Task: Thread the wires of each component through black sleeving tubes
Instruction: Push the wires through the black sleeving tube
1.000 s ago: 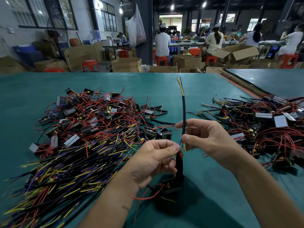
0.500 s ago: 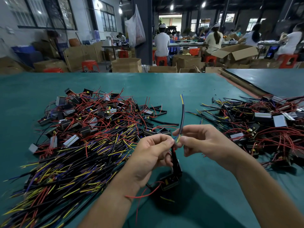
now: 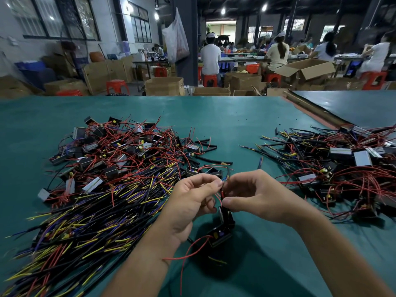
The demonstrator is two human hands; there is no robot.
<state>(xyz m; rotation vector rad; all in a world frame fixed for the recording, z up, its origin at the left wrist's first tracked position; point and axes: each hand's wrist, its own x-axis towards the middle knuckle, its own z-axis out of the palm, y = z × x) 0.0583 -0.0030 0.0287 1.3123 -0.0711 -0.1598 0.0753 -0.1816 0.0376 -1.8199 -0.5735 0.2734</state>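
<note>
Your left hand (image 3: 192,200) and right hand (image 3: 255,196) meet fingertip to fingertip. Each pinches the wires (image 3: 222,191) of one component (image 3: 221,231) between thumb and forefinger, with the other fingers curled loosely behind. Short coloured tips poke up out of the pinch. Below it a dark length runs down to the component. It looks like the sleeve (image 3: 224,213), but your thumbs hide most of it, so I cannot tell how far on it has gone. The component appears to hang just under your hands, above the green table (image 3: 214,121), and a loose red wire (image 3: 188,251) trails from it toward you.

These wires look thin and limp and will likely buckle if you push from far back. Take them close to the sleeve's mouth and feed in short strokes. The sleeve seems soft and light, so squeeze it only gently near its rim or it may flatten shut. The component probably weighs little, but avoid tugging where the wires join it.

To your left lies a heap (image 3: 120,159) of components with wires, with spare tubes (image 3: 209,146) at its far edge. A second pile (image 3: 342,168) lies to your right.
</note>
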